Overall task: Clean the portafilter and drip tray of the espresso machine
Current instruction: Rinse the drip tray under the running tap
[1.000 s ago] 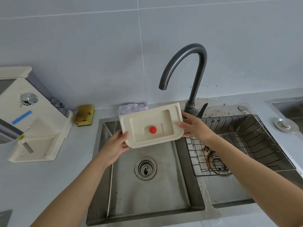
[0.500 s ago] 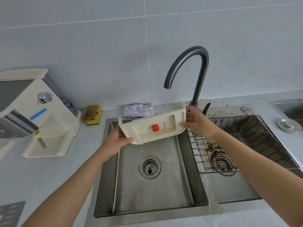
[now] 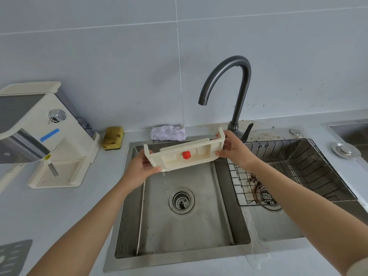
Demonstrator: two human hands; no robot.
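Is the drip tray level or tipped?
Tipped. Left hand and right hand hold the drip tray tilted over the sink, water dripping from its lower left corner.

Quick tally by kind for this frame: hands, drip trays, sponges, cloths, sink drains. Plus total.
hands: 2, left hand and right hand, both gripping the tray
drip tray: 1
sponge: 1
cloth: 1
sink drains: 2, left drain and right drain
total: 7

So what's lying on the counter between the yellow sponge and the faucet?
A crumpled pale lilac cloth, on the ledge behind the sink, apart from both the sponge and the faucet. The head view shows it.
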